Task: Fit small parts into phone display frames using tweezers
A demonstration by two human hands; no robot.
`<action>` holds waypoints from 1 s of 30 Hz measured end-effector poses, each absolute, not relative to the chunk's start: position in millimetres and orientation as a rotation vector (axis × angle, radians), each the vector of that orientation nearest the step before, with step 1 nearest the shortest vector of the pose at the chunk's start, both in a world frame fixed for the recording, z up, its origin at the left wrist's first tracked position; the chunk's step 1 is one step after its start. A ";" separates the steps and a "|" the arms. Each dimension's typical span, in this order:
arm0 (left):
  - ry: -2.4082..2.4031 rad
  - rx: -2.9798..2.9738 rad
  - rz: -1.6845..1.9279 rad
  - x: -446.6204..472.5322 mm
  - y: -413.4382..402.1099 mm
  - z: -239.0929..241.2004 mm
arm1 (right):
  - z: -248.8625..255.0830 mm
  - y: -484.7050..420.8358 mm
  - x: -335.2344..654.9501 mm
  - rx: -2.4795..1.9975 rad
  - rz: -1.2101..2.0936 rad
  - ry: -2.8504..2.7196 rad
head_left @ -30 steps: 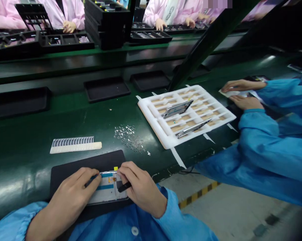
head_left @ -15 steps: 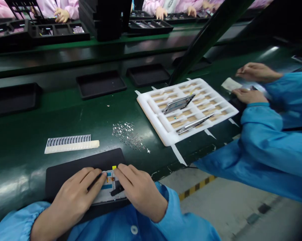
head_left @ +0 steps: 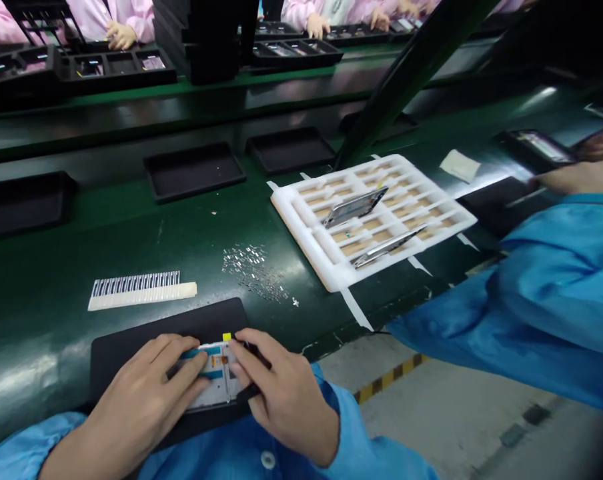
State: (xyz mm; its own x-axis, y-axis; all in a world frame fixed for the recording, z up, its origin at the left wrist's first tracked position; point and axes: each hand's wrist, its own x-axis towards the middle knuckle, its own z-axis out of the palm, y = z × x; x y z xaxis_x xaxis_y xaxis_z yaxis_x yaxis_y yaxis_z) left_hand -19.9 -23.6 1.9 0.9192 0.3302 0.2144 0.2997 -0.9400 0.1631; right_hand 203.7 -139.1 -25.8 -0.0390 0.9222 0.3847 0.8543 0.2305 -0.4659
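A phone frame (head_left: 214, 385) with a silvery inner face, blue patches, an orange strip and a small yellow tab (head_left: 226, 337) lies on a black mat (head_left: 201, 321) in front of me. My left hand (head_left: 149, 383) grips its left part, fingers bent over the far edge and the face. At the right end is my right hand (head_left: 281, 390), fingers closed round a slim black tool (head_left: 249, 393) whose kind I cannot make out. Thumb and fingertips are against the frame. My hands hide both ends of the frame.
A comb-like row of small strips (head_left: 141, 291) and scattered tiny metal pieces (head_left: 254, 270) lie beyond the mat. To the right, a white slotted tray (head_left: 311, 257) holds two phone frames. Black trays (head_left: 194, 172) stand farther back. A co-worker's blue sleeve (head_left: 561, 247) reaches in from the right.
My right fingers have curled and the black tool has shifted right, baring more of the frame's face. My left fingers have moved slightly. The co-worker's hands have drawn away right, leaving the pale cloth.
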 end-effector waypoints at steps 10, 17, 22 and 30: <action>0.733 2.824 0.117 -46.5 21.1 37.1 | -66.7 -139.2 239.9 -1.460 -0.221 -1.579; 1.568 2.819 -0.170 -119.3 214.5 93.6 | -69.4 -136.3 240.7 -1.401 -0.276 -1.590; 1.678 2.709 -0.182 -161.9 286.6 101.6 | -67.7 -134.1 237.8 -1.387 -0.335 -1.574; 1.662 2.605 -0.176 -169.9 310.9 89.1 | -70.2 -131.2 234.7 -1.349 -0.347 -1.533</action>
State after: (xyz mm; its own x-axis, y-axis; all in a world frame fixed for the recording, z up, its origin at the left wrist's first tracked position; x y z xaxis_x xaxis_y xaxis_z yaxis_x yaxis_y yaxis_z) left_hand -169.9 310.9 89.1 0.4170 0.9008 -0.1207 0.9061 -0.4224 -0.0219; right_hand 234.7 -131.2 -70.2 0.1478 0.5661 0.8110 0.8604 0.3308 -0.3877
